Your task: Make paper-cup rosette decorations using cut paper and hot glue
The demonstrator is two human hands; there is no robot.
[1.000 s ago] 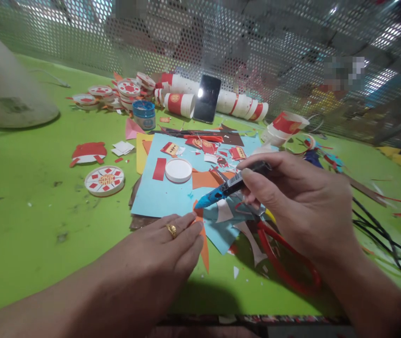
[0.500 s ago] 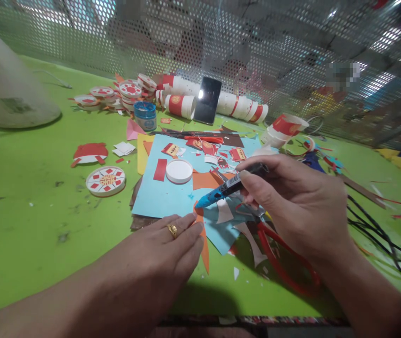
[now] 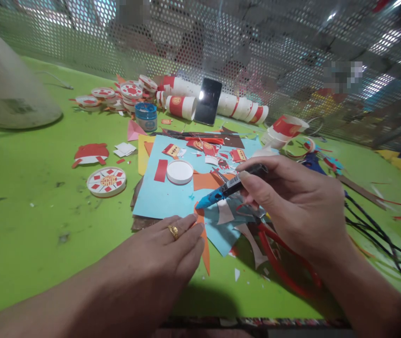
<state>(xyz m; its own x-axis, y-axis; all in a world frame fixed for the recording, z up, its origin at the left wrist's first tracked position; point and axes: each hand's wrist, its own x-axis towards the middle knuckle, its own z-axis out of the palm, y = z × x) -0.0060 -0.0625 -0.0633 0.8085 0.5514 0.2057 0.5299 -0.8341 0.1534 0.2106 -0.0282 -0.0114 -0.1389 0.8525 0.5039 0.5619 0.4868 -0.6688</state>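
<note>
My right hand (image 3: 291, 202) pinches a black marker pen (image 3: 233, 184) with a white label. The lower end of the pen is blue and looks coated. Its tip rests on the upper end of a narrow, pointed orange paper strip (image 3: 205, 251). My left hand (image 3: 175, 239), with a gold ring, lies with fingers stretched out over the strip's left side, pressing it down. Under both is a light blue paper sheet (image 3: 154, 197). Red-handled scissors (image 3: 284, 258) lie partly hidden beneath my right hand.
A white round lid (image 3: 179, 172) and red scraps lie on the sheet. Left of it are a decorated disc (image 3: 106, 182) and a red cutout (image 3: 91, 153). Behind stand a blue jar (image 3: 146, 117), a phone (image 3: 208, 101) and paper cups (image 3: 181, 107). Black cords (image 3: 379, 234) lie at right.
Almost nothing has changed. Both hands, the pen and the strip keep their places; the whole view has shifted very slightly.
</note>
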